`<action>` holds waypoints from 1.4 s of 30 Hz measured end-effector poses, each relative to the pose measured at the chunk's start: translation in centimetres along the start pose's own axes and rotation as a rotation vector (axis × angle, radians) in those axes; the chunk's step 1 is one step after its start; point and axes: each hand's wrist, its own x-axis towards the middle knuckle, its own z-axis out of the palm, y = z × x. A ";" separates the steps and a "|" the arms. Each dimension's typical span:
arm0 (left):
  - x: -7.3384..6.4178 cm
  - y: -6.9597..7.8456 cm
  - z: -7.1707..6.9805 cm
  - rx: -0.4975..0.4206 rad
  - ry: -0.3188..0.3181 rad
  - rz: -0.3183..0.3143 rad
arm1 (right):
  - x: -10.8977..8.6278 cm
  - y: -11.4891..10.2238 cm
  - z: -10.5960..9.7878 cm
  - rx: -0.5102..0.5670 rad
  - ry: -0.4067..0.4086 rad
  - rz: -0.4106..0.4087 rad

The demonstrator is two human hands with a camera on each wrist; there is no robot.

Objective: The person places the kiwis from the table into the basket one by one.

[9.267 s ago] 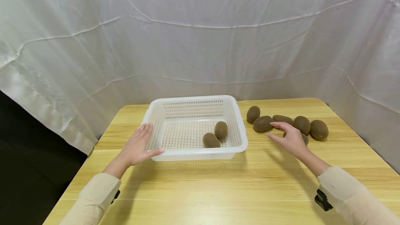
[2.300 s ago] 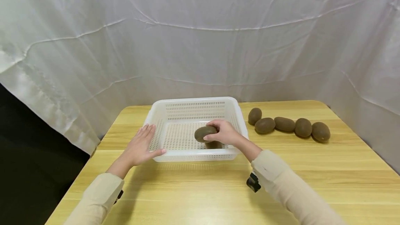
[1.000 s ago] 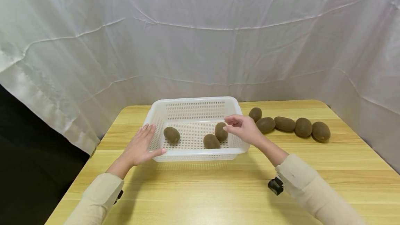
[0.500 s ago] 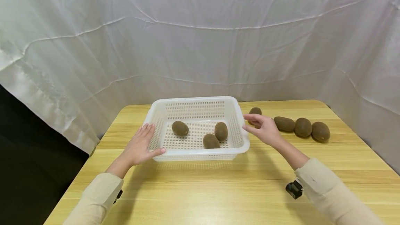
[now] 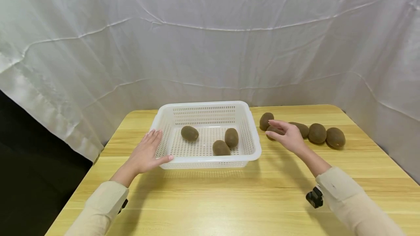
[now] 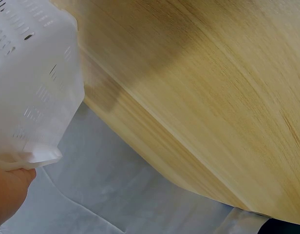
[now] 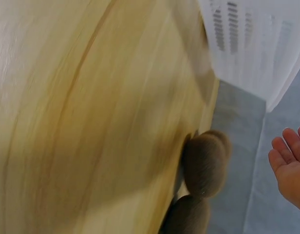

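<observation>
Resting my left hand (image 5: pixel 146 154) on the near left corner of the white basket (image 5: pixel 206 160), fingers straight and thumb along the front rim, I seem to be steadying it rather than gripping. From my head, I see three kiwifruit (image 5: pixel 221 148) inside, two together near the right end, one apart further left. My right hand (image 5: pixel 290 138) hovers at a row of five kiwifruit (image 5: pixel 317 133) beside the basket, thumb and fingers spread apart, holding nothing; the gap looks suited to their rounded shape. Under everything is a wood-grain table (image 5: pixel 210 199); pale cloth (image 5: pixel 210 54) hangs behind.

My left wrist view catches part of that hand at the rim.

My right wrist view shows fingertips apart from the blurred fruit.
</observation>
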 end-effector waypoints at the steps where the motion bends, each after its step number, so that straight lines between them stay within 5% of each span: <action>1: 0.0 0.0 0.0 -0.001 0.000 -0.001 | 0.1 0.3 -0.1 0.002 0.002 0.007; 16: 0.0 0.1 -0.1 0.004 -0.006 0.002 | 1.2 3.6 -1.4 0.013 -0.027 0.154; 42: -0.1 0.1 -0.1 0.009 -0.002 0.001 | 3.0 6.8 -1.2 -0.027 -0.032 0.197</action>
